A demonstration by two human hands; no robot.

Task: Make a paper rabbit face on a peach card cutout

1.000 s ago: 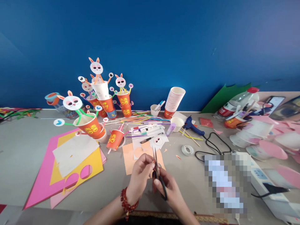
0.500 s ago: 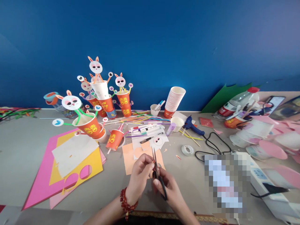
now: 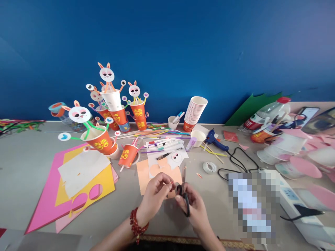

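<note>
Black-handled scissors (image 3: 186, 205) are in my right hand (image 3: 193, 204), its fingers through and around the loops, with the blades pointing away from me. My left hand (image 3: 157, 191), with a red bead bracelet at the wrist, is closed in a pinch just left of the scissors. Whatever is between those fingertips is too small to make out. Beyond both hands lies a peach paper sheet (image 3: 143, 176) with cut-outs. A white paper with a drawn face (image 3: 176, 157) rests behind it, and a small ear-shaped paper piece (image 3: 199, 175) lies to the right.
Rabbit-faced paper cups (image 3: 99, 141) stand at left behind pink and yellow sheets (image 3: 107, 177). Markers (image 3: 164, 143), a cup stack (image 3: 195, 109), a blue glue gun (image 3: 216, 141) and a tape roll (image 3: 209, 167) lie ahead. A power strip (image 3: 290, 193) sits at right.
My right hand has moved a little to the right with the scissors, drawing the blades away from my left fingertips. My left hand has stayed nearly in place, still pinched.
</note>
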